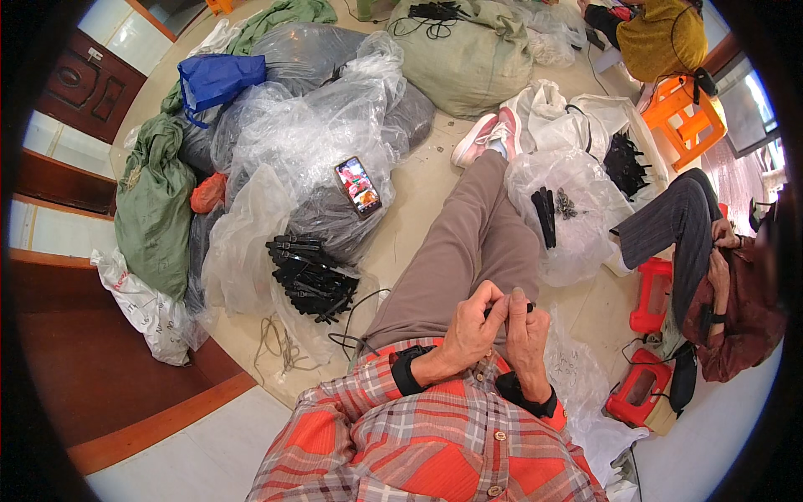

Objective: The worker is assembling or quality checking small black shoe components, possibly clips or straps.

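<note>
Above my lap my left hand (470,331) and my right hand (527,338) meet, fingers closed and thumbs up. Between them they pinch a small black piece (522,308); most of it is hidden, so its exact kind does not show. A pile of black straps with buckles (311,280) lies on clear plastic to the left of my legs. Right of my knees, several black strips (544,216) and a little heap of small metal parts (566,204) rest on a clear plastic bag (577,238).
A lit phone (358,186) leans on big plastic bags (301,138) ahead on the left. Green sacks (155,209) and a blue bag (219,82) surround them. On the right sits another person (732,309), near red stools (640,389) and an orange stool (682,121). More black straps (626,165) lie on white sacking.
</note>
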A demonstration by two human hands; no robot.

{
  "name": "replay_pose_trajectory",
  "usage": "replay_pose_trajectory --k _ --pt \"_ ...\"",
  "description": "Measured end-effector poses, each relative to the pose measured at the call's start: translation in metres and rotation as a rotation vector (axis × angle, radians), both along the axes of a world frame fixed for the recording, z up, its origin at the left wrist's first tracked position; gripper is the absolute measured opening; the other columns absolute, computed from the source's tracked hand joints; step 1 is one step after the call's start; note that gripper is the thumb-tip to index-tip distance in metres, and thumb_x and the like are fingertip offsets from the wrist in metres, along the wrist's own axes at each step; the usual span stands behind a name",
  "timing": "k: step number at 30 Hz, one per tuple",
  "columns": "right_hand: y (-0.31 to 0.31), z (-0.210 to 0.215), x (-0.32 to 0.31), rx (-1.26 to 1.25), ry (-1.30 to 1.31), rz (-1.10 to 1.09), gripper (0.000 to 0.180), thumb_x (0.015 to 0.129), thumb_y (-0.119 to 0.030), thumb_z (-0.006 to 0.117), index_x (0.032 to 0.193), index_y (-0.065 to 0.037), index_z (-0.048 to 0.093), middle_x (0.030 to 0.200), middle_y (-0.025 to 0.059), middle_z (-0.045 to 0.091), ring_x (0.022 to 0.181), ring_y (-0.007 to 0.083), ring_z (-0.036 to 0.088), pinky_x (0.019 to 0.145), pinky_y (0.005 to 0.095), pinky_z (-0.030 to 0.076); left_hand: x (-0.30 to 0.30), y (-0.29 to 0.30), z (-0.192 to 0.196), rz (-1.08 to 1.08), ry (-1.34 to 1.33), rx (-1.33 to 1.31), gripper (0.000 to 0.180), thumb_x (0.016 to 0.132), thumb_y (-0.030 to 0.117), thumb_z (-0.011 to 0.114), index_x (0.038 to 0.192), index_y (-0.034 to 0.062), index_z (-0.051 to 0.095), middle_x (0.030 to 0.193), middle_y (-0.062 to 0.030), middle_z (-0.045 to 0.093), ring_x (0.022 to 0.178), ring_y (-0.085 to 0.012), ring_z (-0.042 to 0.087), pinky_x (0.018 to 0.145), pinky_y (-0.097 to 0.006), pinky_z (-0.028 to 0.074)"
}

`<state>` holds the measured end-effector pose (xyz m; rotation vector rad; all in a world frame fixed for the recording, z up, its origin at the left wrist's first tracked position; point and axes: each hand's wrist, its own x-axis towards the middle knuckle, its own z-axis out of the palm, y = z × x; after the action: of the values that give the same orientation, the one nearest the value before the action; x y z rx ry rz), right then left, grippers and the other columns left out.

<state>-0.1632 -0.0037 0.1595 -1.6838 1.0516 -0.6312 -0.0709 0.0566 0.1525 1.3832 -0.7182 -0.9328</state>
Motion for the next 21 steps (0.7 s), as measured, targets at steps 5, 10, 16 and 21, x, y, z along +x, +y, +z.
replay_pose_trajectory --k 5,10,16,21 --pt "-0.0004 -0.0024 -0.0015 -0.008 0.013 0.006 0.04 0.093 -0.021 0.046 0.063 0.005 0.048 0.049 0.0121 0.044 0.044 0.0179 0.037 0.043 0.0357 0.028 -0.0003 -0.0005 0.0012 0.005 -0.004 -0.003 0.022 0.092 0.02 0.05 0.082 -0.0001 0.046 0.062 0.0 0.046 0.059 -0.0045 0.039 0.05 -0.022 0.034" --pt "-0.0003 -0.0016 -0.0006 -0.023 0.021 0.006 0.04 0.093 -0.022 0.045 0.062 0.004 0.048 0.049 0.0118 0.044 0.045 0.0175 0.038 0.043 0.0355 0.029 -0.0005 -0.0005 0.0008 0.014 -0.006 -0.016 0.022 0.092 0.02 0.05 0.082 0.0002 0.046 0.061 0.0003 0.046 0.058 -0.0044 0.038 0.049 -0.022 0.034" --pt "-0.0005 -0.0042 -0.002 0.01 0.013 0.007 0.039 0.093 -0.022 0.046 0.064 0.004 0.049 0.05 0.0114 0.045 0.045 0.0163 0.038 0.043 0.0347 0.029 0.0002 -0.0006 0.0017 0.011 -0.01 -0.005 0.022 0.092 0.02 0.05 0.082 0.0002 0.046 0.06 0.0003 0.045 0.057 -0.0044 0.038 0.048 -0.022 0.033" --pt "-0.0002 -0.0036 -0.0016 0.002 0.009 0.004 0.04 0.093 -0.021 0.046 0.063 0.004 0.048 0.05 0.011 0.044 0.044 0.0163 0.037 0.043 0.0348 0.028 0.0001 -0.0007 0.0003 0.008 -0.013 -0.007 0.022 0.091 0.019 0.05 0.082 0.0001 0.046 0.06 0.0005 0.045 0.058 -0.0045 0.038 0.048 -0.022 0.033"
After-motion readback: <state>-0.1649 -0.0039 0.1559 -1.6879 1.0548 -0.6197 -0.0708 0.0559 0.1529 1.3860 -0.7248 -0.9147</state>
